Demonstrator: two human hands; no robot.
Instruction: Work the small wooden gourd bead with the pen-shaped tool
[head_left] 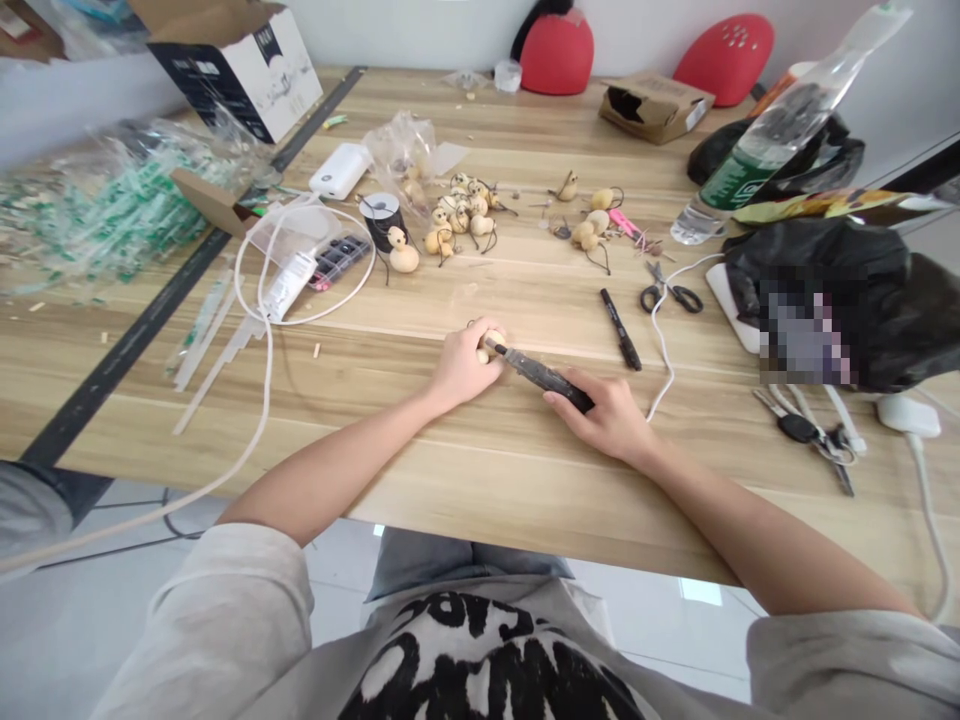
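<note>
1. Landmark: the black marker (620, 330), lying on the worktop (540, 490). All positions below refer to it.
2. Left hand (469, 367): closed around a small tan gourd (495, 340), fingers curled about its far side. The hand and gourd are to the left of the marker.
3. Right hand (607, 415): gripping a dark pen-shaped tool (544, 375) by its rear end. The hand is just on the near side of the marker.
4. Tool alignment: directed leftward, away from the marker, with its narrow tip at the gourd. Tip contact cannot be confirmed.
5. Left of and beyond the marker: a cluster of gourds with dark markings (461, 205). Farther left: a spool of black cord (381, 208) and a two-bulbed gourd (403, 258).
6. Beyond the marker, well apart: loose plain gourds (598, 222).
7. Right of the marker: a white cable (655, 320) and black-handled scissors (686, 298). Farther right, nearer the person: keys (797, 428).
</note>
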